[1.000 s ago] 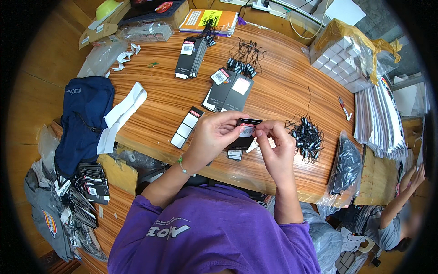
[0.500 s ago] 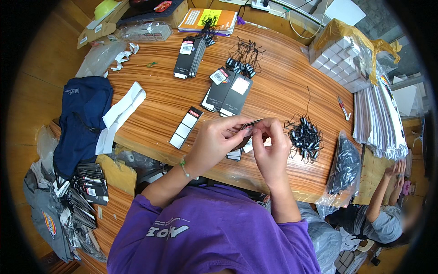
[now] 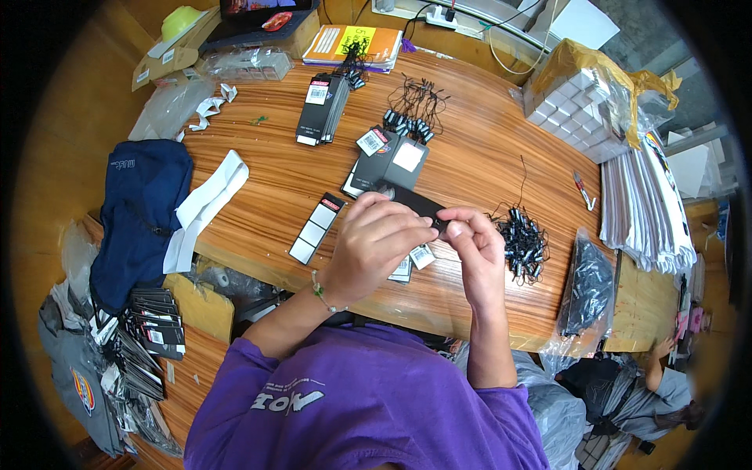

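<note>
A black hang tag point(image 3: 420, 204) is held above the table between my two hands. My left hand point(image 3: 377, 241) pinches it from the left, its fingers curled over the near edge. The fingertips of my right hand point(image 3: 475, 244) are closed on the tag's right end. Below them lies a small white barcode tag point(image 3: 421, 256), partly covered. A black tag with white panels point(image 3: 316, 229) rests left of my left hand. Beyond my hands is a group of dark tags point(image 3: 401, 162) with strings. To the right sits a tangled pile of black hang-tag strings point(image 3: 523, 244).
A stack of strung tags point(image 3: 323, 110) stands further back. A bag of black strings point(image 3: 587, 282), a red-handled tool point(image 3: 583, 190), a paper stack point(image 3: 644, 204) and wrapped white boxes point(image 3: 576, 106) line the right. A navy cloth bag point(image 3: 141, 211) lies left. Another person point(image 3: 654, 392) is at lower right.
The tag in my hands has turned so its black face shows, and it reaches farther from me. My left hand has rolled over, with its back now facing up.
</note>
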`<state>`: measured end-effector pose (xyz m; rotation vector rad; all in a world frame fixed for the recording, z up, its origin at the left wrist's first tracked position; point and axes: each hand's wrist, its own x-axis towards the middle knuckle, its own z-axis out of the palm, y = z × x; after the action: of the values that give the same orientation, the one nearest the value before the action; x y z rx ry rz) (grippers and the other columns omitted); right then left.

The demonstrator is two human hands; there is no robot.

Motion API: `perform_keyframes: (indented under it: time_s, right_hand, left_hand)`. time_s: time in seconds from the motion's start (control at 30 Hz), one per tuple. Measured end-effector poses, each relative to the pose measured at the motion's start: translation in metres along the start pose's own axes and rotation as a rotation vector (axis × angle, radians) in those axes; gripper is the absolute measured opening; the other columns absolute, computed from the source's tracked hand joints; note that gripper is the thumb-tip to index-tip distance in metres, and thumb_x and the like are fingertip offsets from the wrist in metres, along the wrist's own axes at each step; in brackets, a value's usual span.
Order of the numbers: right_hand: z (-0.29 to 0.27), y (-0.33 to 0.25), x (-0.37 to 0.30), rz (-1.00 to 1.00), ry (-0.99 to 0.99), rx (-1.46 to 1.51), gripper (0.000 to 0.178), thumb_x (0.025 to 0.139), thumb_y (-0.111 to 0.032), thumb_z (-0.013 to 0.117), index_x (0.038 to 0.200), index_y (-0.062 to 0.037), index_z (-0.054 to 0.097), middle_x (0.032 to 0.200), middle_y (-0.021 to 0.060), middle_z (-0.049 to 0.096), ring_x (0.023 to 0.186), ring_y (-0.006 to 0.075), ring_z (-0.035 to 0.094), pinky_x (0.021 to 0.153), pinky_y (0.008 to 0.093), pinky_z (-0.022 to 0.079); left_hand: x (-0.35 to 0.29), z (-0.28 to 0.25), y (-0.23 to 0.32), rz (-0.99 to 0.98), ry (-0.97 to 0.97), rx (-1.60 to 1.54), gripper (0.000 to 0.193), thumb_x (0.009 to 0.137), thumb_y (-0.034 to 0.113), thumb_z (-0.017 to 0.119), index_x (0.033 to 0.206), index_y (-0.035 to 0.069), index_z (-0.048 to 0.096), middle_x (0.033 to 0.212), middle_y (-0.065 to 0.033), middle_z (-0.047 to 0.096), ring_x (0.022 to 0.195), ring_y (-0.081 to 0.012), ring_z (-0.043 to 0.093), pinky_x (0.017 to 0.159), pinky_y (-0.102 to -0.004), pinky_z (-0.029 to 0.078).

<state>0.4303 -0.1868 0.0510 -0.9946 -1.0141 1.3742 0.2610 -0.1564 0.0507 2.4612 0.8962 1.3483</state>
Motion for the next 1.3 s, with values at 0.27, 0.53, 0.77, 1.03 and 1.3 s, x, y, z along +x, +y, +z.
perform_keyframes:
  time_s: [0.27,0.53,0.77,1.03,1.3]
  right_hand:
    - [-0.005,0.024,0.006,-0.041,0.15,0.042,0.008,0.087,-0.006,0.056,0.093,-0.0019,0.054,0.091,0.0024,0.056,0.084,0.007,0.051,0.072,0.0204,0.041]
    - [-0.005,-0.016,0.024,-0.371,0.27,0.107,0.005,0.09,-0.009,0.051,0.092,-0.0045,0.051,0.091,0.0071,0.056,0.084,0.0131,0.052,0.075,0.0245,0.041]
    - [0.0,-0.028,0.024,-0.493,0.095,0.233,0.008,0.092,-0.011,0.048,0.096,-0.0047,0.045,0.077,0.0089,0.052,0.072,0.0169,0.052,0.069,0.0299,0.045]
    - [-0.019,-0.035,0.006,-0.391,0.097,0.179,0.007,0.092,-0.009,0.048,0.095,-0.0042,0.045,0.076,0.008,0.051,0.067,0.0147,0.049,0.065,0.0282,0.044]
    - [-0.031,-0.032,0.007,-0.347,0.146,0.157,0.008,0.089,-0.005,0.051,0.096,-0.0024,0.051,0.076,0.0055,0.052,0.067,0.0115,0.048,0.064,0.0245,0.041]
  left_hand:
    - [0.0,0.008,-0.006,0.149,-0.072,0.016,0.015,0.068,0.01,0.064,0.082,0.011,0.068,0.082,0.001,0.061,0.083,-0.0171,0.058,0.079,-0.0363,0.044]
    - [0.0,0.017,-0.018,0.001,-0.031,-0.147,0.013,0.071,0.004,0.062,0.084,0.005,0.064,0.083,-0.0056,0.062,0.081,-0.022,0.061,0.073,-0.0335,0.048]
    - [0.001,-0.009,-0.028,-0.463,-0.106,-0.603,0.025,0.074,0.008,0.067,0.098,0.0,0.062,0.1,-0.01,0.059,0.095,-0.0202,0.057,0.085,-0.0339,0.044]
    - [-0.047,-0.05,-0.103,-0.662,-0.569,-0.021,0.053,0.066,0.013,0.073,0.117,0.008,0.057,0.11,-0.0081,0.054,0.107,-0.0254,0.049,0.095,-0.0331,0.037]
    - [-0.056,-0.054,-0.105,-0.57,-0.456,-0.016,0.055,0.064,0.008,0.074,0.116,0.006,0.057,0.112,-0.0094,0.052,0.102,-0.0253,0.052,0.09,-0.0335,0.042]
